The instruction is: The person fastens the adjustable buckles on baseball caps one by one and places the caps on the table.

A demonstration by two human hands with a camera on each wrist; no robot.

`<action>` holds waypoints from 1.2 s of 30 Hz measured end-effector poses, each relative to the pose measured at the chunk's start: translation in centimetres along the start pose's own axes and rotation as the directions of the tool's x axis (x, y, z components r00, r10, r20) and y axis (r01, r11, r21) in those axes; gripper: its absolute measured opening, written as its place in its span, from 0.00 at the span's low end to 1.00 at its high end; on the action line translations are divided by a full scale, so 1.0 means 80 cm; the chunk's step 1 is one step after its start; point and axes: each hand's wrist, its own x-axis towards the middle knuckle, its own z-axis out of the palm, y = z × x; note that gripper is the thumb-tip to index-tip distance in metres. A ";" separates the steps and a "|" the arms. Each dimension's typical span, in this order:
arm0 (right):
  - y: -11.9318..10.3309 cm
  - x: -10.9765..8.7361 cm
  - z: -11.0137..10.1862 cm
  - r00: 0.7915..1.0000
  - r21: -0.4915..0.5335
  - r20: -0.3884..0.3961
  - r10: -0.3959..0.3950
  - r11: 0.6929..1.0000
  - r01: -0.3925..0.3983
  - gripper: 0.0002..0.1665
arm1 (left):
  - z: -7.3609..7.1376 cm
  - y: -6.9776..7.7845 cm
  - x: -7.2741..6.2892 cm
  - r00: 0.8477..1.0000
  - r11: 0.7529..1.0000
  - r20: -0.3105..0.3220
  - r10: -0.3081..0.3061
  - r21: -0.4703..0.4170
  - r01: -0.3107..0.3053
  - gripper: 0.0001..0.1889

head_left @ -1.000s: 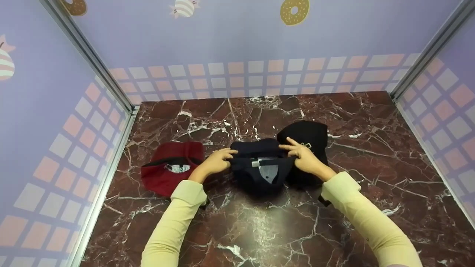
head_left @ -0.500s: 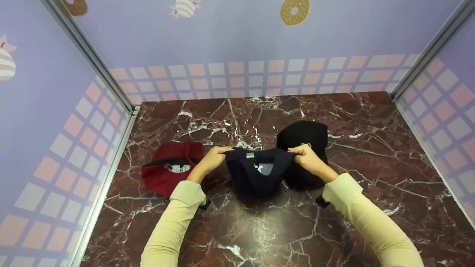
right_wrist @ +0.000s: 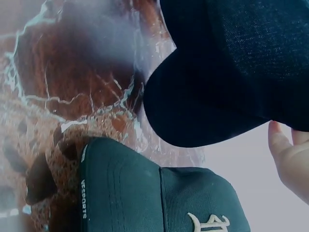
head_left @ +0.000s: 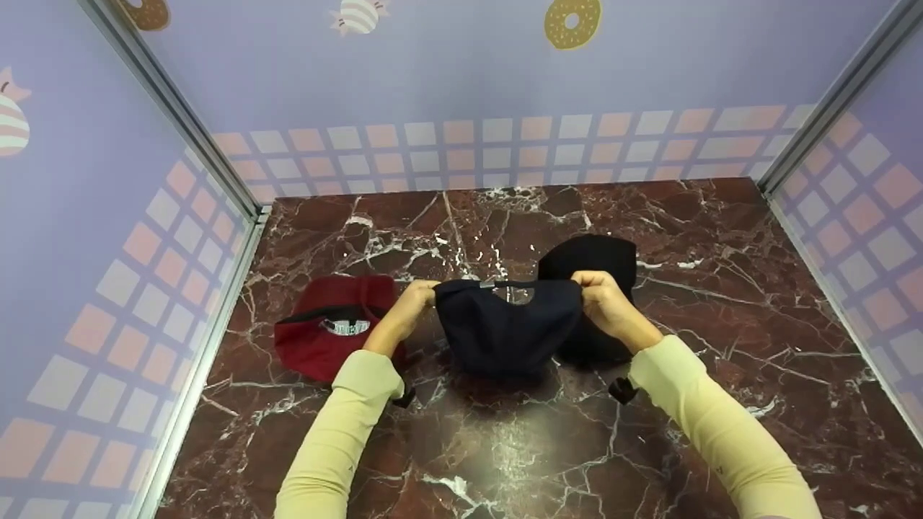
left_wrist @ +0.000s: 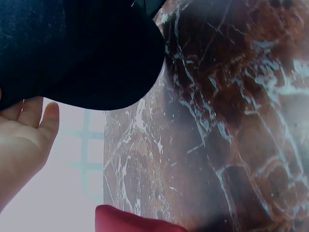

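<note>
A dark navy baseball cap is held up between both hands, its back strap and opening along the top edge in the head view. My left hand pinches the cap's left edge, and my right hand pinches its right edge. Seen from the left wrist, the curved brim hangs above the marble surface, beside the left fingers. From the right wrist, the cap hangs clear of a black cap with a pale embroidered emblem; the right thumb or finger meets the navy cap's rim.
To the left lies a dark red cap with its opening showing. The black cap lies behind my right hand, partly covered. A brown marbled tabletop is bounded by lilac panels at the back and sides.
The spread fingers have closed onto the navy cap's two sides. The cap has come up and tipped, so its inside no longer faces the head camera. The other caps stay put.
</note>
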 end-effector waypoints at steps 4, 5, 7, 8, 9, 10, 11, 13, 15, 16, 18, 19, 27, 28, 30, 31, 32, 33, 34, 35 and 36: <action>-0.004 0.001 -0.001 1.000 0.062 -0.020 0.006 0.998 -0.005 0.29 | 0.005 0.002 0.002 1.000 0.992 -0.001 0.023 -0.121 -0.023 0.20; -0.005 0.002 -0.001 1.000 0.071 -0.023 0.008 0.997 -0.006 0.29 | 0.006 0.002 0.002 1.000 0.989 -0.006 0.030 -0.147 -0.030 0.20; -0.006 0.004 -0.002 1.000 0.094 -0.026 0.008 0.996 -0.005 0.29 | 0.008 0.004 0.002 0.999 0.979 -0.015 0.037 -0.199 -0.039 0.21; -0.007 0.004 -0.002 0.999 0.105 -0.031 0.010 0.994 -0.006 0.29 | 0.009 0.004 0.002 0.999 0.973 -0.017 0.037 -0.229 -0.040 0.22; -0.007 0.005 -0.002 0.999 0.114 -0.034 0.010 0.993 -0.006 0.28 | 0.010 0.005 0.003 0.999 0.966 -0.022 0.037 -0.254 -0.042 0.22; -0.008 0.006 -0.003 0.999 0.127 -0.039 0.011 0.992 -0.006 0.28 | 0.011 0.005 0.003 0.999 0.959 -0.030 0.036 -0.281 -0.043 0.22; -0.009 0.006 -0.003 0.999 0.139 -0.045 0.011 0.990 -0.005 0.28 | 0.011 0.004 0.003 0.999 0.951 -0.037 0.037 -0.306 -0.046 0.22; -0.010 0.008 -0.004 0.998 0.160 -0.058 0.013 0.987 -0.004 0.28 | 0.012 0.003 0.004 0.998 0.938 -0.050 0.037 -0.342 -0.052 0.21; -0.011 0.010 -0.005 0.997 0.176 -0.075 0.014 0.984 0.000 0.29 | 0.014 0.002 0.005 0.998 0.931 -0.063 0.033 -0.361 -0.053 0.20; -0.012 0.010 -0.006 0.996 0.185 -0.089 0.019 0.983 -0.002 0.29 | 0.014 0.001 0.005 0.998 0.929 -0.064 0.029 -0.367 -0.050 0.20; -0.012 0.012 -0.008 0.992 0.195 -0.123 0.039 0.981 -0.015 0.29 | 0.016 -0.001 0.006 0.998 0.926 -0.067 0.014 -0.376 -0.038 0.18; -0.012 0.014 -0.009 0.988 0.196 -0.145 0.056 0.980 -0.026 0.29 | 0.017 -0.002 0.006 0.998 0.923 -0.069 0.005 -0.383 -0.032 0.17; -0.003 0.021 -0.021 0.935 0.146 -0.292 0.202 0.975 -0.165 0.21 | 0.020 -0.021 0.010 0.986 0.917 -0.156 -0.057 -0.398 -0.010 0.15; -0.001 0.022 -0.023 0.930 0.134 -0.299 0.213 0.974 -0.180 0.19 | 0.020 -0.024 0.010 0.984 0.919 -0.165 -0.067 -0.395 -0.003 0.14; 0.003 0.021 -0.028 0.927 0.112 -0.293 0.236 0.971 -0.211 0.16 | 0.019 -0.029 0.010 0.979 0.923 -0.180 -0.091 -0.384 0.015 0.12; 0.005 0.021 -0.029 0.925 0.101 -0.289 0.247 0.969 -0.227 0.15 | 0.018 -0.032 0.010 0.977 0.926 -0.185 -0.106 -0.377 0.029 0.11; 0.007 0.020 -0.031 0.923 0.095 -0.284 0.260 0.965 -0.243 0.13 | 0.017 -0.035 0.010 0.974 0.928 -0.190 -0.120 -0.371 0.042 0.10; 0.008 0.020 -0.033 0.920 0.089 -0.280 0.273 0.962 -0.259 0.12 | 0.016 -0.037 0.009 0.972 0.931 -0.191 -0.134 -0.359 0.058 0.10; 0.011 0.019 -0.034 0.916 0.083 -0.278 0.288 0.958 -0.275 0.11 | 0.016 -0.039 0.009 0.970 0.935 -0.190 -0.149 -0.347 0.076 0.11; 0.012 0.019 -0.036 0.913 0.077 -0.272 0.303 0.953 -0.294 0.10 | 0.015 -0.042 0.009 0.968 0.938 -0.189 -0.164 -0.333 0.094 0.12; 0.014 0.019 -0.037 0.909 0.071 -0.267 0.320 0.947 -0.313 0.10 | 0.014 -0.044 0.009 0.966 0.942 -0.188 -0.176 -0.318 0.110 0.13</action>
